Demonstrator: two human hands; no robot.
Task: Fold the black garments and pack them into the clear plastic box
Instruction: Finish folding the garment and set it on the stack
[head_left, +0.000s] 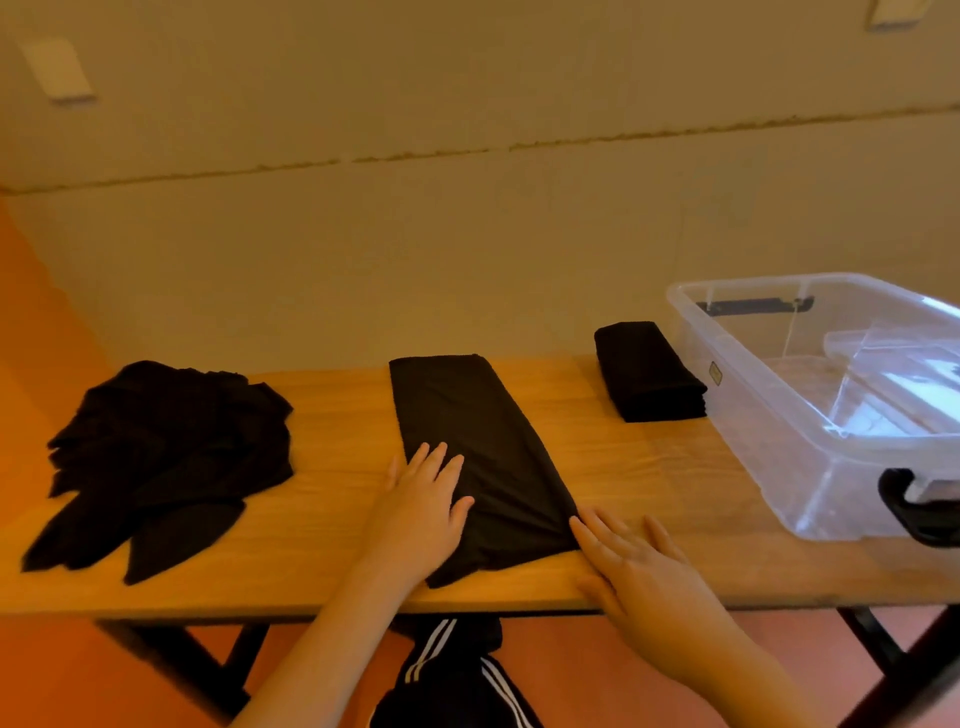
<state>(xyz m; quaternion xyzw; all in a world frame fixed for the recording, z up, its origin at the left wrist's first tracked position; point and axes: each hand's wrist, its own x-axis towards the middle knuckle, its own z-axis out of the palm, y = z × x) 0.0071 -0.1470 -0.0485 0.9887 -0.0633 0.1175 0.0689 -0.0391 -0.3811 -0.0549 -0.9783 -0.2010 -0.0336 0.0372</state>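
Note:
A long black garment (467, 431), folded into a narrow strip, lies across the middle of the wooden table (322, 525). My left hand (423, 501) lies flat on its near left part with fingers straight. My right hand (631, 561) rests flat on the table at the strip's near right corner, fingertips touching the cloth. A small folded black garment (647, 371) sits to the right, beside the clear plastic box (769, 415), which holds no garments. A loose pile of unfolded black garments (166, 452) lies at the left.
The box has black latch handles (904, 506) and a clear insert inside. The table stands against a beige wall; its near edge is just under my wrists. Black table legs and my striped black trousers (457, 670) show below.

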